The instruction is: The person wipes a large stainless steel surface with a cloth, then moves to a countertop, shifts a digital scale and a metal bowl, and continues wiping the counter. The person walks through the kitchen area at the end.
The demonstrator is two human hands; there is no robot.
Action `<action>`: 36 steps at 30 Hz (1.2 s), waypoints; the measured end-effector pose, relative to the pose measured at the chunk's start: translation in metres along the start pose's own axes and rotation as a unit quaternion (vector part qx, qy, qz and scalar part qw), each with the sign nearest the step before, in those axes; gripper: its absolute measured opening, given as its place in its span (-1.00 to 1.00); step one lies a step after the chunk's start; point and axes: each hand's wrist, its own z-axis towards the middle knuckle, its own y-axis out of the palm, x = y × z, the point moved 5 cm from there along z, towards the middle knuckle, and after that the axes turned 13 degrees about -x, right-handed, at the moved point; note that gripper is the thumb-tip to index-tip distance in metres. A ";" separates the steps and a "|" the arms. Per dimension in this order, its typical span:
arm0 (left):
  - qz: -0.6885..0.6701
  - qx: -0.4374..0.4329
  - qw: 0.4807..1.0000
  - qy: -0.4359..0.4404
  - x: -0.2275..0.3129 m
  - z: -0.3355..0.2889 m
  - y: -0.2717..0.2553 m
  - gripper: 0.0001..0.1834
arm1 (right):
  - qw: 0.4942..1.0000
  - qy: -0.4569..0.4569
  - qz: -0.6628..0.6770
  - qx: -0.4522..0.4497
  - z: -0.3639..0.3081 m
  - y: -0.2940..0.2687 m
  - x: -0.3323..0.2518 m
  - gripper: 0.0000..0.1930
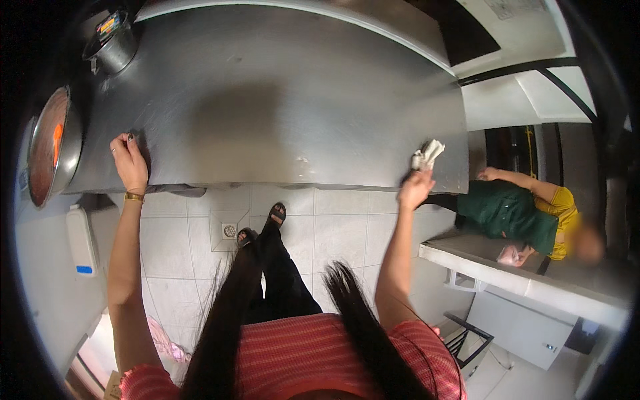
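On the right end of the steel table, my right hand is closed on one end of a crumpled white cloth. The rest of the cloth sticks out past my fingers onto the metal. My left hand rests near the table's left front edge with its fingers curled in. A dark spot shows at its fingertips, too small to name, and the inside of the hand is hidden. Left of that hand is a large steel bowl with a brownish-red inside and an orange utensil in it.
A metal pot with a colourful packet stands at the far left corner. To the right, another person in yellow and green leans by a counter, a hand on a pinkish bag. A floor drain lies near my feet.
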 end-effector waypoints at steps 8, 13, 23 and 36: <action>0.087 -0.041 0.995 0.016 0.029 0.004 0.016 -0.81 | 0.885 -0.410 0.172 -0.136 -0.145 0.024 -0.305 -0.54; 0.012 -0.085 0.992 0.088 0.095 -0.029 0.051 -0.84 | 0.931 -0.324 0.035 -0.167 -0.079 0.019 -0.225 -0.51; 0.077 -0.083 0.989 0.094 0.204 -0.076 0.112 -0.76 | 0.998 0.029 -0.046 -0.025 0.131 -0.027 0.172 -0.50; 0.057 -0.100 0.993 0.035 0.201 -0.076 0.100 -0.76 | 0.996 0.017 0.080 0.024 0.132 -0.132 0.150 -0.66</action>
